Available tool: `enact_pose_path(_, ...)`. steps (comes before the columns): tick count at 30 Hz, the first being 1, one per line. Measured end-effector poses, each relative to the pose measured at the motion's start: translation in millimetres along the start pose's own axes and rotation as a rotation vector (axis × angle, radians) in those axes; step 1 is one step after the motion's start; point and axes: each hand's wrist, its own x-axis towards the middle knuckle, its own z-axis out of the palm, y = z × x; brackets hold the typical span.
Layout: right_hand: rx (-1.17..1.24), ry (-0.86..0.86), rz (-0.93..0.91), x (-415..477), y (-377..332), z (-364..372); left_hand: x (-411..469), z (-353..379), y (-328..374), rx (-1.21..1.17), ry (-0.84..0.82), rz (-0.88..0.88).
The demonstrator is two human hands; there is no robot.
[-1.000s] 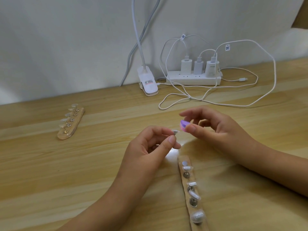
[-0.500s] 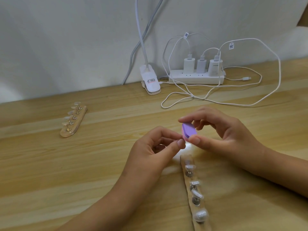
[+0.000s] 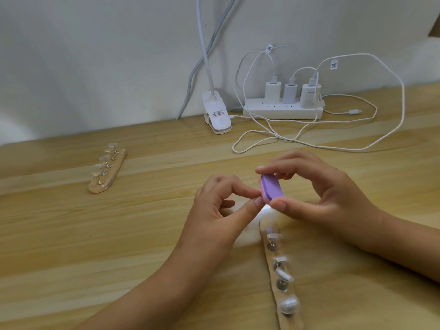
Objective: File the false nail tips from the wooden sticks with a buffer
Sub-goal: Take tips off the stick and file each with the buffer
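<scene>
My right hand [image 3: 319, 189] pinches a small purple and pink buffer block [image 3: 271, 189] between thumb and forefinger, above the middle of the table. My left hand [image 3: 219, 208] pinches something tiny between thumb and forefinger right against the buffer's lower left edge; the thing itself is hidden by the fingertips, probably a nail tip. Below the hands lies a wooden stick [image 3: 282, 282] with several clear nail tips on metal pegs. A second wooden stick [image 3: 108, 171] with several nail tips lies at the far left.
A white clip lamp base [image 3: 216, 113] and a white power strip [image 3: 283, 110] with three chargers stand against the back wall. White cables [image 3: 309, 139] loop over the wooden table [image 3: 95, 246] behind the hands.
The buffer has turned in my right hand, showing its broad purple face, and has come down against my left fingertips. The small tip seen earlier in my left fingers is now covered.
</scene>
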Motion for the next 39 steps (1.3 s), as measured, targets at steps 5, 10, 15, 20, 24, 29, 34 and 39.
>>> enact_pose_path(5, 0.046, 0.017, 0.111, 1.1, 1.3, -0.6, -0.5, -0.4, -3.3, 0.018, 0.011, -0.048)
enact_pose_path(10, 0.145, -0.007, 0.204, 1.5, 2.9, 1.7, -0.8, -0.2, -1.9, 0.045, 0.024, -0.057)
enact_pose_path(15, 0.431, 0.043, 0.264, 1.8, 2.2, -0.3, -0.3, 2.3, 1.9, -0.096, 0.013, -0.084)
enact_pose_path(20, 0.359, -0.015, 0.286, 2.3, 0.0, 3.0, -0.3, 0.1, 0.7, -0.163, -0.036, -0.117)
enact_pose_path(24, 0.345, -0.049, 0.274, 2.3, -0.6, 2.6, -0.8, 1.3, 0.9, -0.165, -0.021, -0.115)
enact_pose_path(29, 0.35, -0.021, 0.232, -0.1, -3.1, 1.3, -1.3, 2.1, 0.5, -0.213, -0.021, -0.118)
enact_pose_path(34, 0.344, -0.055, 0.286, 1.3, -0.8, 1.7, -1.6, 2.8, 2.1, -0.2, 0.001, -0.12)
enact_pose_path(39, 0.355, -0.054, 0.279, 0.7, -0.6, 0.7, -1.8, 2.4, 1.0, -0.151, 0.018, -0.113)
